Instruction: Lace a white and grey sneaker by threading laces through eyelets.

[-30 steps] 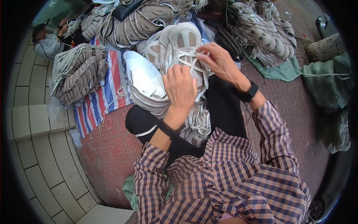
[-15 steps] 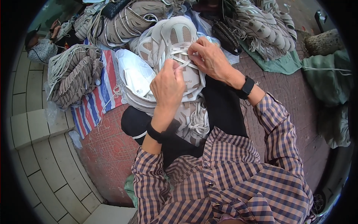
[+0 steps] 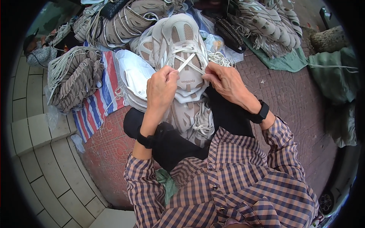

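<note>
A beige and white shoe upper (image 3: 187,60) with tan mesh lies on my lap, its toe pointing away from me. A flat white shoelace (image 3: 185,63) is threaded near the toe and crosses over the tongue. My left hand (image 3: 162,84) pinches one lace end at the left of the tongue. At the right side, my right hand (image 3: 225,80) pinches the other end, its fingers closed. More uppers are stacked under this one. A bundle of white laces (image 3: 203,123) rests on the uppers nearer my body.
Bundled uppers lie at the left (image 3: 78,78), at the back and at the far right (image 3: 268,28). A striped plastic sheet (image 3: 97,102) covers part of the red paving. Green sacks (image 3: 332,78) stand at the right. A person (image 3: 38,51) sits at the far left.
My hands have moved apart and nearer to me, drawing the lace ends into a cross over the tongue. White laces now show beside the upper on the right.
</note>
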`<state>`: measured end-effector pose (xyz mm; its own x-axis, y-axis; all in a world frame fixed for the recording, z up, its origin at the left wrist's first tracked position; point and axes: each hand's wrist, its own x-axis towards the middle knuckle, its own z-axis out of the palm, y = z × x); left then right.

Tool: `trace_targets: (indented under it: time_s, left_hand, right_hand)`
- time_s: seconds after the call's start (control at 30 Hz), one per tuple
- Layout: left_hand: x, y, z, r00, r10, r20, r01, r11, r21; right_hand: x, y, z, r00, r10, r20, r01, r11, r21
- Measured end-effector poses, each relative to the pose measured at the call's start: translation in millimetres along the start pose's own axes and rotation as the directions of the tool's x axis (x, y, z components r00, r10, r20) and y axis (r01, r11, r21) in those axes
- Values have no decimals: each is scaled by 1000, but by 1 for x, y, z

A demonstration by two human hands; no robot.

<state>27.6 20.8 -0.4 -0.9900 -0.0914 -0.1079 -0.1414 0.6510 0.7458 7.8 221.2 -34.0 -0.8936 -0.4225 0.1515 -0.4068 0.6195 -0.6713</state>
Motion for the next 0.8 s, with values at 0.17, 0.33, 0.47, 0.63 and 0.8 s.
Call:
trace_targets:
  time_s: [0.17,0.33,0.47,0.63,0.8]
  left_hand:
    - [1,-19,-27,995,-85,-58,96,970,225]
    - [-13,-32,-13,1000,-2,-27,8,979,202]
    - [-6,0,6,942,208,-264,-133,952,276]
    - [15,3,29,949,315,-10,-239,741,628]
    - [21,-33,-9,982,187,17,-186,981,-54]
  right_hand:
    - [-14,35,-14,992,-1,-128,-28,973,-230]
    - [-13,48,-12,982,-91,-164,52,972,-228]
    - [-10,35,-8,982,-74,-172,51,990,-133]
    - [-11,22,-12,981,148,-126,-117,968,222]
    - [-13,21,-24,981,181,73,-176,661,729]
